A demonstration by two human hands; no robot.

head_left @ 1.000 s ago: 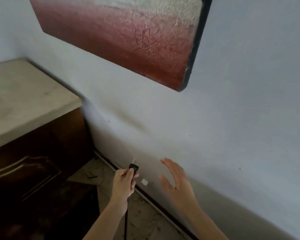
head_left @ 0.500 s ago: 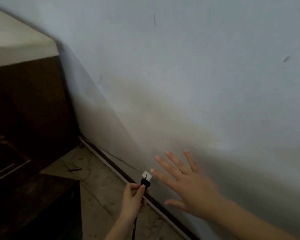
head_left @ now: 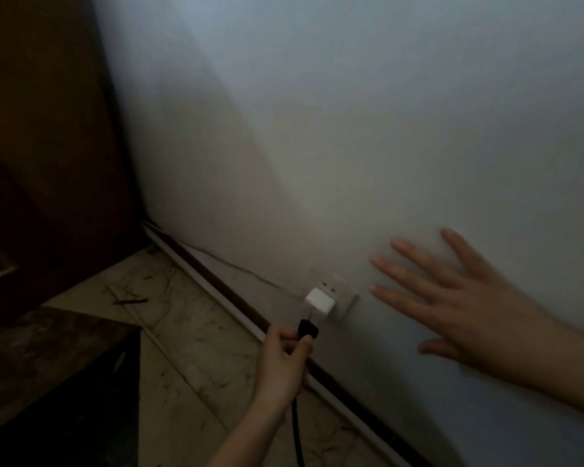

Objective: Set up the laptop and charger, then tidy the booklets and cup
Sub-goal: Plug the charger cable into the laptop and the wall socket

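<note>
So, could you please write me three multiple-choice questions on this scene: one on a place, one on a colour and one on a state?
1. Where is the socket?
A. low on the wall
B. at head height
C. on a table

2. What colour is the plug in the left hand?
A. white
B. black
C. red

3. How is the right hand?
A. gripping a cup
B. a fist
C. open, fingers spread

Answers:
1 A: it sits just above the skirting.
2 B: the plug pinched below the white adapter is black.
3 C: its fingers are straight and apart, holding nothing.
</note>
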